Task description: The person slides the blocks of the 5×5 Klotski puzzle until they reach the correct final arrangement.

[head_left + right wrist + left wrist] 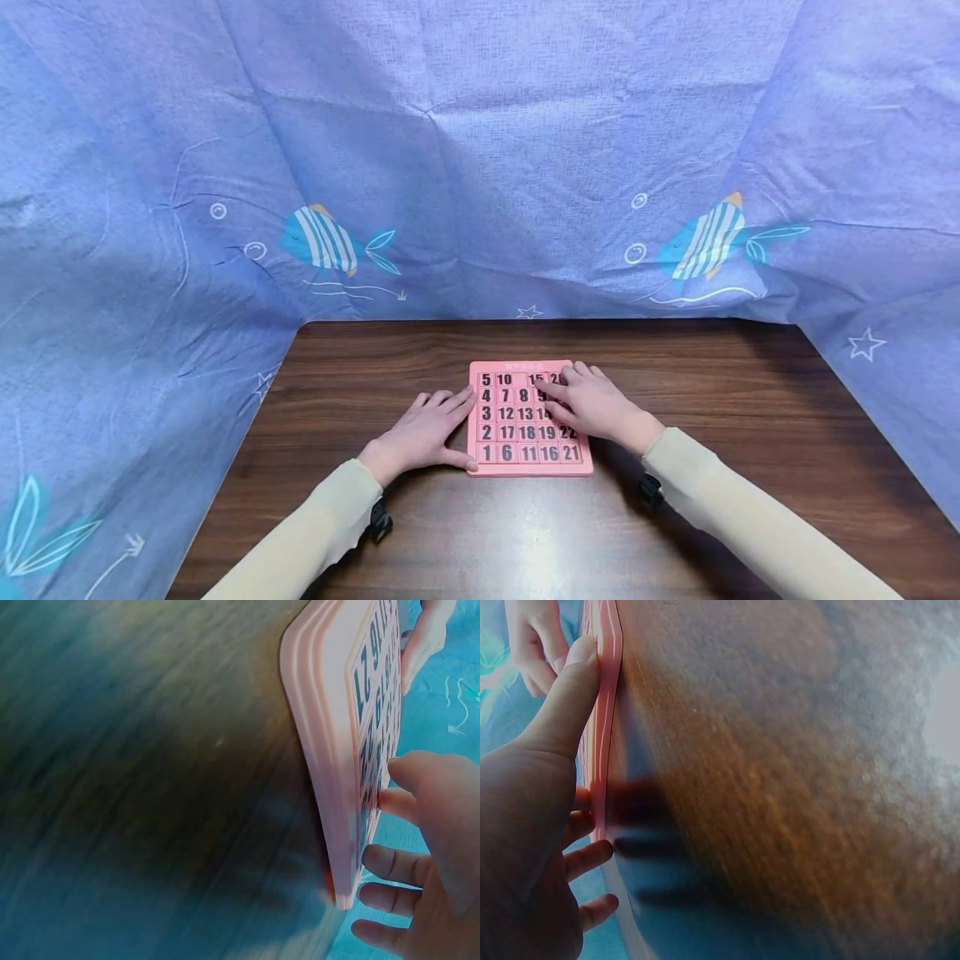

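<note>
A pink number slide puzzle (pixel 525 470) lies flat on the table, its black-numbered tiles in rows. The top row shows 5, 10, a blank slot, 15 and a partly covered 20. Along the puzzle's left side rests my left hand (pixel 426 437), thumb at the near corner and fingers extended on the edge. My right hand (pixel 600 408) reaches over the right side, its index fingertip at the 15 tile and its thumb near the 14. It covers tiles in the right column. In the right wrist view, that hand's fingers (pixel 394 900) are slightly bent beside the puzzle.
The dark wood-grain table (pixel 360 358) extends around the puzzle on every side. Blue cloth (pixel 480 167) printed with fish and stars hangs behind it and at both sides. Each wrist carries a small black device (pixel 380 522) under a pale sleeve.
</note>
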`<state>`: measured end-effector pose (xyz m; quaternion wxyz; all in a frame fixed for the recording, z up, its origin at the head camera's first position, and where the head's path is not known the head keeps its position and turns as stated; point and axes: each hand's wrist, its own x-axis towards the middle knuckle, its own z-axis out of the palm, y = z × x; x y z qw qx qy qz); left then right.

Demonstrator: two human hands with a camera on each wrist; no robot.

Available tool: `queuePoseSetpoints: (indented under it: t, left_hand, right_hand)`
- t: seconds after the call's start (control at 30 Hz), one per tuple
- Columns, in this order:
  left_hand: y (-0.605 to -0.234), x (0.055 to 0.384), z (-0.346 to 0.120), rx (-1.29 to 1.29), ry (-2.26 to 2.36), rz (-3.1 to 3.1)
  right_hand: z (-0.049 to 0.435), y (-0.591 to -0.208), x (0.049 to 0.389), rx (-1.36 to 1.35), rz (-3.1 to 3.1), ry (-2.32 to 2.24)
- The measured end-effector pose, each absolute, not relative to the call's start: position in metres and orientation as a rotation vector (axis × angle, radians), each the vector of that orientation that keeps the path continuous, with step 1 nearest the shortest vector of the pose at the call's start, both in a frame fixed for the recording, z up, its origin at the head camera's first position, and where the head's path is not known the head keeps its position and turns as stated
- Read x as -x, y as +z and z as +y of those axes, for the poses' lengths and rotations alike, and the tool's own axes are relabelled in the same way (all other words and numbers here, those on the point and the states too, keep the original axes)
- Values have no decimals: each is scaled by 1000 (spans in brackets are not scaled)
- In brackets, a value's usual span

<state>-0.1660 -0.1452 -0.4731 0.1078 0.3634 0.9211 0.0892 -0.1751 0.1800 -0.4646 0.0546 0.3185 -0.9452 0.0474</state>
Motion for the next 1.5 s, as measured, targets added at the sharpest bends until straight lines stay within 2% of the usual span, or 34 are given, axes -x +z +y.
queuePoseSetpoints:
  t: [0.3, 0.87, 1.5]
  left_hand:
    - [-475, 165, -147, -1109, 248, 2744]
    - [-474, 166, -143, -1089, 283, 2706]
    - [-475, 167, -145, -1088, 258, 2725]
  right_hand:
    - [179, -465, 176, -965, -2848, 157]
    - [136, -462, 186, -1062, -2864, 61]
    - [158, -467, 180, -1001, -2794, 86]
